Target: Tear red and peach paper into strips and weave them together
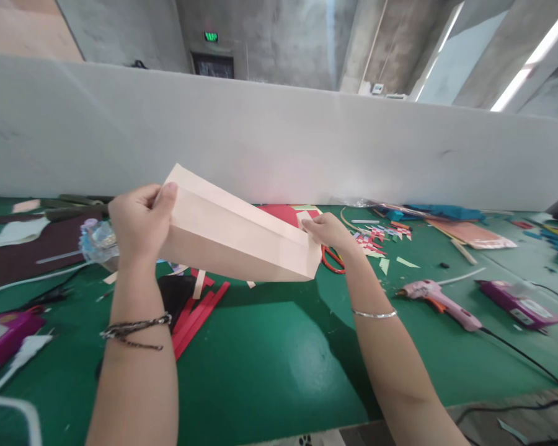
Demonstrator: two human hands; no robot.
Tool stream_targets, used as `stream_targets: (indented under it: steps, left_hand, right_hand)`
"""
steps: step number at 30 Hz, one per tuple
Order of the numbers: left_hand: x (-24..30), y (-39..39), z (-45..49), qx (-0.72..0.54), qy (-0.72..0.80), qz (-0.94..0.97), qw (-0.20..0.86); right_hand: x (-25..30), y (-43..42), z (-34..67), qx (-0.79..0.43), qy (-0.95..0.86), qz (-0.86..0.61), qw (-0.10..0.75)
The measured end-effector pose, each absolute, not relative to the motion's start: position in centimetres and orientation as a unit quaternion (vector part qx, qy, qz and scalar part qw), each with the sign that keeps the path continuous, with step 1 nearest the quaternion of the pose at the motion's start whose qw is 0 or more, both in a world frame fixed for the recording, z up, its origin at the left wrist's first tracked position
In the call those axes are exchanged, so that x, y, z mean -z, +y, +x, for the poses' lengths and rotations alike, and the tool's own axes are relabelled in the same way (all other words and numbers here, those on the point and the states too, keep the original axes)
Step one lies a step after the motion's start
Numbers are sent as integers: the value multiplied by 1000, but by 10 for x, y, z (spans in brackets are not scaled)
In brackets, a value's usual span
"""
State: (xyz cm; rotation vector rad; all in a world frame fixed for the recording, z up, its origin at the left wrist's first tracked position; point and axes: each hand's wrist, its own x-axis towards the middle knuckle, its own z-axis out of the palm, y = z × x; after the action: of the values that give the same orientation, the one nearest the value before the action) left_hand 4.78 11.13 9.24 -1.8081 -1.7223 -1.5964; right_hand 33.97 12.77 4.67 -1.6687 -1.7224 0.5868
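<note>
Above the green table (270, 371), the left hand (142, 217) and right hand (329, 232) grip opposite ends of a folded cream sheet (242, 232). Below, the table runs to its near edge (325, 430) between red strips (202, 319) and a pink glue gun (449, 301).

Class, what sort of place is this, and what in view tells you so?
Probably a craft workroom: a folded, pale peach sheet of stiff paper is held up, with a pink, pistol-shaped glue gun and long, flat red strips nearby.
</note>
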Motion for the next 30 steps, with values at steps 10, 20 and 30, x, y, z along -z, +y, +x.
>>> stream_targets:
  steps: [10, 20, 30]
  left_hand:
    - [-88, 116, 40, 561, -547, -615, 89]
    - [-90, 113, 43, 561, -554, -609, 87]
    - [-91, 109, 42, 521, -599, -601, 87]
  right_hand:
    - [-53, 122, 347, -252, -709, -589, 294]
    - [-47, 132, 352, -203, -634, -659, 351]
    - [-57, 120, 359, -284, -677, -601, 316]
